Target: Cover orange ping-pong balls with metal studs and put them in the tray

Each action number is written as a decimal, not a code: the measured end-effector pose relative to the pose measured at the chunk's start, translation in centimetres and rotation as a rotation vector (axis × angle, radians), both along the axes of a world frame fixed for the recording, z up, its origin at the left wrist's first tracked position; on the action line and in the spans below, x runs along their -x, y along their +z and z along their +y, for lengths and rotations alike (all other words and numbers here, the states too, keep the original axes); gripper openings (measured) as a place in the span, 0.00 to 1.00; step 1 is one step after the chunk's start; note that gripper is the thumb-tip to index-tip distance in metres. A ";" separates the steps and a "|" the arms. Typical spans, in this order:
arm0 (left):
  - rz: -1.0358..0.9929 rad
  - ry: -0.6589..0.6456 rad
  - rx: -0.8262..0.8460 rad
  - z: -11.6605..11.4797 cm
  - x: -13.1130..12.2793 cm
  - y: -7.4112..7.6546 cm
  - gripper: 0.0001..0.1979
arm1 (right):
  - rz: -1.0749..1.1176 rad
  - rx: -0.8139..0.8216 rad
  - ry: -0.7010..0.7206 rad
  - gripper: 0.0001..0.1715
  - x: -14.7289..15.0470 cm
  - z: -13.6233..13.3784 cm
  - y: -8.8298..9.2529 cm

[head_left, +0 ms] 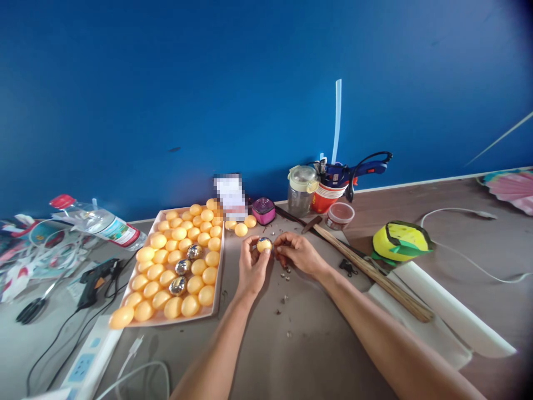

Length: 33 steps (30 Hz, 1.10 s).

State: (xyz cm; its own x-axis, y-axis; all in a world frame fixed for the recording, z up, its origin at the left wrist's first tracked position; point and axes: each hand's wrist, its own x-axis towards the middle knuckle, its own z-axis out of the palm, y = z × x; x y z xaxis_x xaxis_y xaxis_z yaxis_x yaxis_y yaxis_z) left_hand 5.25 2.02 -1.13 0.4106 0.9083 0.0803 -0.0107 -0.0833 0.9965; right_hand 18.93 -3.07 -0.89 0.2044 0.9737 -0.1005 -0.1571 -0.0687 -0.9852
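Note:
My left hand grips an orange table tennis ball whose upper part is covered with shiny silver. Close to the ball's right side, my right hand has its fingers curled together in a pinch. Whatever those fingertips hold, if anything, is too small to make out. Small shiny bits lie scattered on the table below the hands. To the left, a shallow tray bears many orange balls, and among them sit three mirror-like silver balls. A few loose orange balls rest beside the tray's far right corner.
Left of the tray are a tilted water bottle, a glue gun and a power strip. Behind the hands stand a purple container, a lidded jar and paper cups. Wooden sticks and a yellow pouch lie right.

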 end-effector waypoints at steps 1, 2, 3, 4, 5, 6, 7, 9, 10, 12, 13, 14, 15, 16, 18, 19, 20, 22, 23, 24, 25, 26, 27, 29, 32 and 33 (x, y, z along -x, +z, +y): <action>-0.004 -0.007 0.000 0.0 0.0 -0.1 0.19 | 0.000 0.000 -0.010 0.06 0.0 0.0 0.0; -0.003 -0.017 -0.002 0.0 0.0 -0.1 0.19 | -0.003 -0.002 -0.020 0.06 0.0 0.0 0.0; 0.004 -0.028 -0.007 0.1 0.0 -0.2 0.19 | -0.010 -0.002 -0.032 0.05 0.0 0.0 0.1; 0.014 -0.039 -0.013 0.1 0.0 -0.3 0.19 | -0.023 0.001 -0.045 0.05 0.1 0.0 0.1; 0.025 -0.045 -0.019 0.1 0.0 -0.3 0.18 | -0.040 0.008 -0.058 0.05 0.1 0.0 0.2; 0.031 -0.048 -0.021 0.1 0.0 -0.4 0.18 | -0.057 0.018 -0.070 0.04 0.1 0.0 0.3; 0.032 -0.047 -0.020 0.1 -0.1 -0.5 0.17 | -0.069 0.028 -0.080 0.04 0.1 0.0 0.3; 0.023 -0.044 -0.012 0.1 -0.1 -0.5 0.17 | -0.079 0.034 -0.086 0.04 0.1 0.0 0.3; 0.020 -0.046 -0.010 0.0 -0.1 -0.4 0.17 | -0.072 0.030 -0.081 0.04 0.1 0.0 0.2; 0.016 -0.055 -0.013 0.0 -0.1 -0.3 0.16 | -0.037 0.017 -0.066 0.05 0.1 0.0 0.1; 0.014 -0.060 -0.016 0.0 -0.1 -0.2 0.16 | -0.018 0.013 -0.062 0.06 0.1 0.0 0.0; 0.014 -0.064 -0.018 -0.1 -0.1 -0.1 0.15 | -0.002 0.013 -0.062 0.06 0.1 0.1 -0.1; 0.016 -0.068 -0.018 -0.1 0.0 -0.1 0.15 | 0.010 0.014 -0.066 0.07 0.1 0.1 -0.1; 0.021 -0.071 -0.018 -0.1 0.0 0.0 0.15 | 0.017 0.015 -0.071 0.07 0.0 0.1 -0.2; 0.030 -0.073 -0.020 -0.1 0.0 -0.1 0.16 | 0.020 0.018 -0.076 0.07 0.0 0.1 -0.2; 0.032 -0.071 -0.021 0.0 0.0 -0.1 0.16 | 0.023 0.017 -0.076 0.07 0.0 0.1 -0.2; 0.031 -0.068 -0.025 0.0 0.0 -0.2 0.17 | 0.025 0.016 -0.075 0.07 0.0 0.1 -0.2; 0.030 -0.065 -0.034 0.1 0.0 -0.4 0.18 | 0.021 0.016 -0.078 0.06 0.0 0.1 -0.3; 0.032 -0.065 -0.037 0.1 0.0 -0.5 0.18 | 0.013 0.016 -0.079 0.06 0.0 0.1 -0.4; 0.035 -0.066 -0.039 0.1 0.0 -0.5 0.18 | 0.001 0.016 -0.079 0.06 0.0 0.1 -0.5; 0.036 -0.065 -0.039 0.1 -0.1 -0.6 0.17 | -0.014 0.014 -0.077 0.06 -0.1 0.1 -0.5; 0.036 -0.065 -0.037 0.2 -0.1 -0.6 0.17 | -0.029 0.010 -0.074 0.06 -0.1 0.1 -0.6; 0.035 -0.063 -0.034 0.2 -0.1 -0.7 0.17 | -0.040 0.007 -0.069 0.05 -0.1 0.1 -0.6; 0.028 -0.062 -0.028 0.2 -0.1 -0.7 0.17 | -0.050 0.001 -0.059 0.05 -0.1 0.1 -0.6; 0.018 -0.069 -0.019 0.2 -0.1 -0.7 0.17 | -0.037 -0.007 -0.045 0.06 -0.2 0.0 -0.5; 0.015 -0.075 -0.018 0.2 -0.1 -0.6 0.17 | -0.032 -0.010 -0.041 0.06 -0.2 0.0 -0.4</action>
